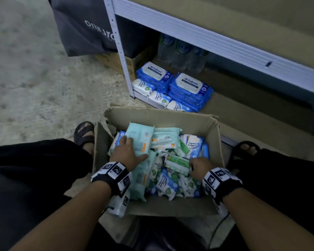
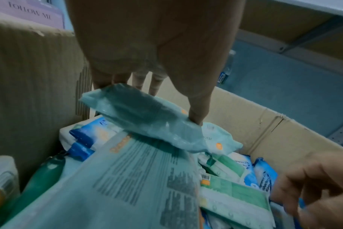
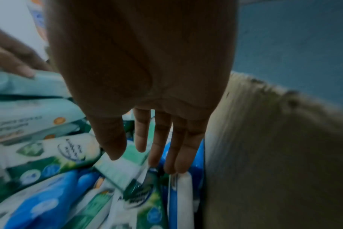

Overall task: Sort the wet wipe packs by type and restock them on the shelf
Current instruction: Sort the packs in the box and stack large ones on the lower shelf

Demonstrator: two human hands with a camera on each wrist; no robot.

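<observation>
An open cardboard box between my knees is full of mixed wet wipe packs. My left hand pinches a large pale teal pack between thumb and fingers at the box's left side, lifting its edge off another teal pack. My right hand reaches in at the right wall with straight fingers. Its fingertips rest over a green-and-white pack and hold nothing. Blue antabax packs stand in two stacks on the bottom shelf, with small white-and-blue packs in a row in front.
Clear water bottles stand behind the stacks. A metal shelf post rises at the left, with a dark bag hanging beside it. The upper shelf's edge overhangs. My sandalled feet flank the box on the concrete floor.
</observation>
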